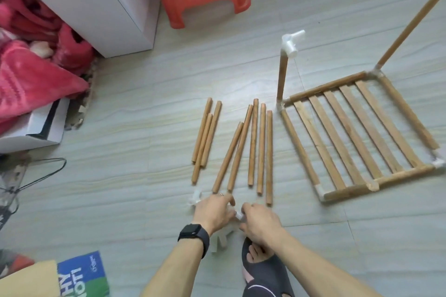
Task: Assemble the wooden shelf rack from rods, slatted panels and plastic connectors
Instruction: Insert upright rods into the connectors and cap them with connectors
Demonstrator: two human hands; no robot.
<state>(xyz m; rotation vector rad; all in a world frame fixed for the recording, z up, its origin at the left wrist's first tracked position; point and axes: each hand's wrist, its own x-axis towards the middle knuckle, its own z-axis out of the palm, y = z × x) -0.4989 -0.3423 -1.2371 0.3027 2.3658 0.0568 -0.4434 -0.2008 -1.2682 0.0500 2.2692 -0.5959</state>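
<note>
Right hand (260,222) pinches a half-hidden white connector (238,215); whether the left hand (213,212) grips anything is hidden.

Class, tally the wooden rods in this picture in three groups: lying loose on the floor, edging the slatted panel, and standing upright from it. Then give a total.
Loose rods on the floor: 8
Edge rods around the slatted panel: 4
Upright rods at its corners: 2
Total: 14
</note>
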